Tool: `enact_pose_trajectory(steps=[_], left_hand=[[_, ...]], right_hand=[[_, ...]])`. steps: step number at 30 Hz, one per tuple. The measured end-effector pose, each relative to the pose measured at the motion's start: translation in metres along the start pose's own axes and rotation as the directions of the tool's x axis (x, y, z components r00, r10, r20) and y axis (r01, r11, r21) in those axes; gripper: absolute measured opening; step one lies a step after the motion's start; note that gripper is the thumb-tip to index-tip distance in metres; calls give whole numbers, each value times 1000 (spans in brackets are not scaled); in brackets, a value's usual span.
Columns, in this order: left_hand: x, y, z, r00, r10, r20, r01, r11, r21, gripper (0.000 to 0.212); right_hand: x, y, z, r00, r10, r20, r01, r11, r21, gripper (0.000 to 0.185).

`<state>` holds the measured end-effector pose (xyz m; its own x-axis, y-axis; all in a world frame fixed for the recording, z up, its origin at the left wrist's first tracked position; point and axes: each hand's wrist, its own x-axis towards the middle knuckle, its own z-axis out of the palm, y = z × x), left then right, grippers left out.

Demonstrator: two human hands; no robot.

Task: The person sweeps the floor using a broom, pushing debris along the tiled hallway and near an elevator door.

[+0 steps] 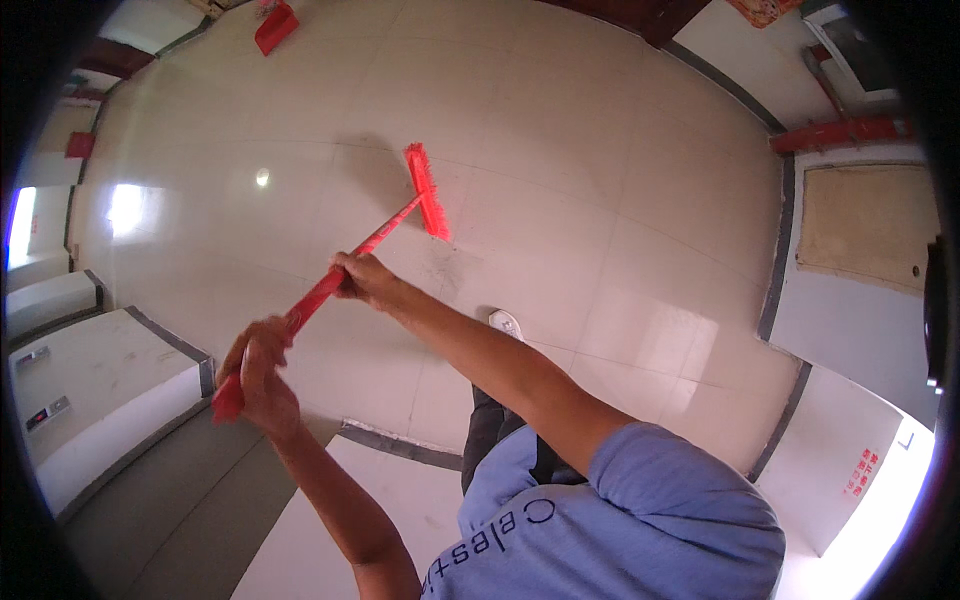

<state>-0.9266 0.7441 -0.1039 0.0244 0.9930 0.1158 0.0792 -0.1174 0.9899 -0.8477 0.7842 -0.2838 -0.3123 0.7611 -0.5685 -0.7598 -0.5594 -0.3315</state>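
A red broom slants across the view, and both my hands grip its handle (386,231). My left hand (262,375) is wrapped around it near the top end, slightly blurred. Farther down the handle, my right hand (364,277) closes around it. The red broom head (427,193) with its bristles is over the tiled floor (540,225) ahead of me. Its shadow falls to the left; whether the bristles touch the tiles I cannot tell. Just below the head, a patch of dark dust (448,270) lies on the floor.
A red dustpan (276,30) is on the floor at the far left. One white shoe (505,324) of mine shows below my right forearm. White walls with dark skirting (780,247) run along the right. At the lower left is a wall with socket plates (49,412).
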Motion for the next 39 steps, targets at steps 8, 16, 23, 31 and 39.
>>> enact_pose_trajectory(steps=[8,16,23,31,39], left_hand=[[-57,21,-31,996,7,86,9,982,-189,18],[-105,-84,27,809,-442,387,535,827,-174,21],[-123,-133,62,538,-472,698,740,661,-123,15],[-48,-161,-80,637,-406,655,554,832,-23,18],[101,-113,-222,907,-119,403,260,913,-314,15]], right_hand=[[-102,30,-3,957,-77,-280,71,997,-31,17],[-154,68,-173,781,7,-624,65,994,92,13],[-171,109,-235,560,-47,-827,406,886,224,18],[-35,198,-175,739,-239,-630,258,964,-63,14],[131,161,83,908,-112,-403,199,963,180,25]])
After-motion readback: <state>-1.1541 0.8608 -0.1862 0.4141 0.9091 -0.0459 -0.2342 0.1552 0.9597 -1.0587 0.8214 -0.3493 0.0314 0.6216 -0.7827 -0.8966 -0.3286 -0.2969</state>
